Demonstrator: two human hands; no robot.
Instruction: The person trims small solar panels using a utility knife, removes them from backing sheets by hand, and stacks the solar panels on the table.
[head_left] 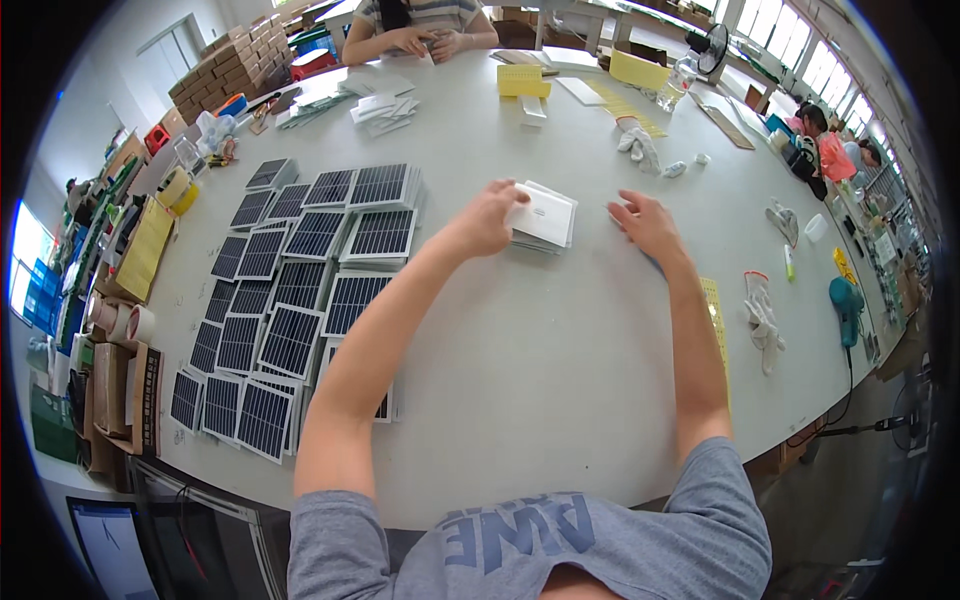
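In front of me lies a stack of small flat white panels [546,218], with a small mark near the middle of the top one. My left hand [488,220] is at the stack's left edge, its fingers bent and closed on the top panel's corner. To the right of the stack, apart from it, my right hand [648,226] hovers over or rests on the table with fingers spread and nothing in them. A small bluish thing [655,264] shows beside my right wrist, mostly hidden. Piles of small solar panels [300,258], dark faces up, stand in rows to my left.
A person's hands [430,44] work across the table [500,380], near loose white panels [385,105]. A yellow tray [523,82], a clear bottle [677,82] and white gloves [638,145] lie farther off. At right are another glove [762,320] and a teal corded tool [846,308].
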